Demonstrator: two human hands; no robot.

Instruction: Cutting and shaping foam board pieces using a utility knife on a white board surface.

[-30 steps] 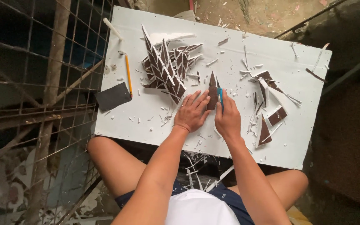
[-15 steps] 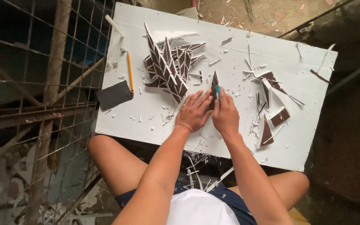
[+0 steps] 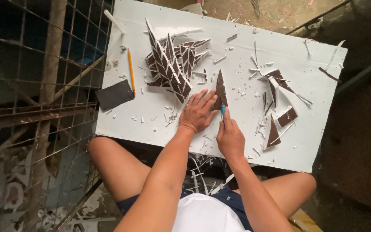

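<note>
On the white surface (image 3: 151, 116), my left hand (image 3: 197, 112) lies flat, fingers spread, pressing down a dark brown triangular piece (image 3: 220, 91). My right hand (image 3: 229, 138), just below that piece, is closed around a blue-handled cutter (image 3: 223, 111) whose tip meets the piece's lower edge. Left of the piece sits a pile of cut triangles (image 3: 170, 64); further left a pencil (image 3: 131, 71) and black sanding block (image 3: 114, 95). Right of the piece, brown offcuts (image 3: 280, 116) and white slivers lie scattered.
</note>
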